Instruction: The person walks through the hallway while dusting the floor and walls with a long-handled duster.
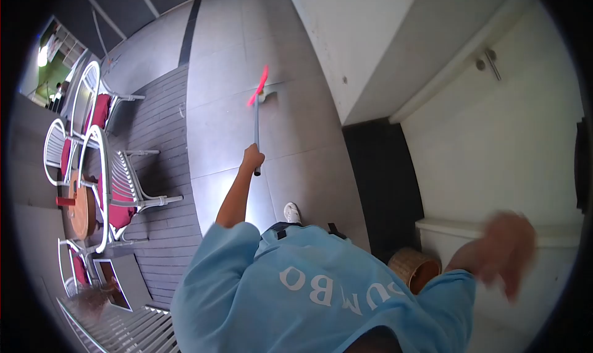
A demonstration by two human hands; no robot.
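My left hand (253, 158) is closed round the dark handle end of a long grey pole (257, 127). At the pole's far end is a bright pink head (259, 86), blurred, low over the grey floor tiles (228, 56). Beside the head lies a small pale thing that I cannot make out. Out to the right, my right hand (508, 248) is raised near the white wall. It is smeared by motion, with some fingers apart and nothing visible in it.
White chairs (105, 186) with red cushions and a round wooden table (80, 211) stand at the left on grey decking (162, 198). A woven basket (415, 268) sits at the lower right, near a black floor strip (383, 180). A white door (494, 124) with a handle is at the right.
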